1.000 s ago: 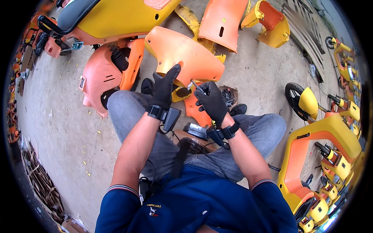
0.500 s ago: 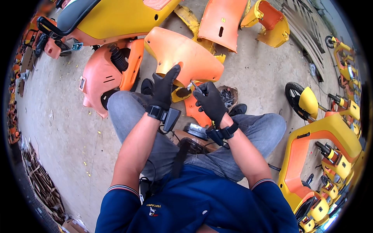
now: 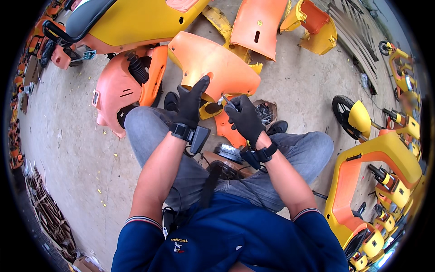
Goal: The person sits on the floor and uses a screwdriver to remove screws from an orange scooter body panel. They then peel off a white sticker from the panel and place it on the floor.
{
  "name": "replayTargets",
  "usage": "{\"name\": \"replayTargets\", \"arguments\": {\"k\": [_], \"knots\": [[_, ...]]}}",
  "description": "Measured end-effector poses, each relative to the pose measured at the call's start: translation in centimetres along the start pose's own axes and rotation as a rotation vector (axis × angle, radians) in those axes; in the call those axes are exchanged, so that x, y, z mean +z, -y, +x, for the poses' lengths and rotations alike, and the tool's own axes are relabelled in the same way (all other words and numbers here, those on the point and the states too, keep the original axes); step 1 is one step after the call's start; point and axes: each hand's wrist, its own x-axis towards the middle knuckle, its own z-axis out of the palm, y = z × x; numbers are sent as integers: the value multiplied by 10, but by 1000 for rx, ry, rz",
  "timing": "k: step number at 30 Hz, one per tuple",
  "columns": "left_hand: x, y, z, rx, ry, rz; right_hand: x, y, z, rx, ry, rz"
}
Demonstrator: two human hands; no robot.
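Two forearms (image 3: 156, 179) forward, right hand (image 3: 247, 117) fist-like around slim tool (image 3: 228, 100)

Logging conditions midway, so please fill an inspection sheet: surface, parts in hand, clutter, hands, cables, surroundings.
Surface: grey concrete floor, yellow scraps scattered at left.
Parts in hand: orange-and-yellow scooter panel; slim tool angled toward its lower edge.
Clutter: slotted orange panel, hollow yellow-and-orange shell, brown container.
Hands: both gloved; left hand at the scooter panel's lower edge, grip unclear; right hand closed on the tool.
Cables: dark cable over the jeans.
Surroundings: dark-seated scooter upper left, scooters along right, slats upper right.
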Motion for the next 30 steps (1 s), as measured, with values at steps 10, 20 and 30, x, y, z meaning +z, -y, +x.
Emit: {"name": "replayTargets", "arguments": {"k": [10, 20, 30], "knots": [[4, -5, -6, -33, 8, 42, -22, 29, -5, 376, 255, 540], [5, -7, -7, -5, 6, 49, -10, 31, -5, 311, 183, 291], [12, -14, -11, -40, -15, -71, -20, 28, -5, 363, 297, 516]]}}
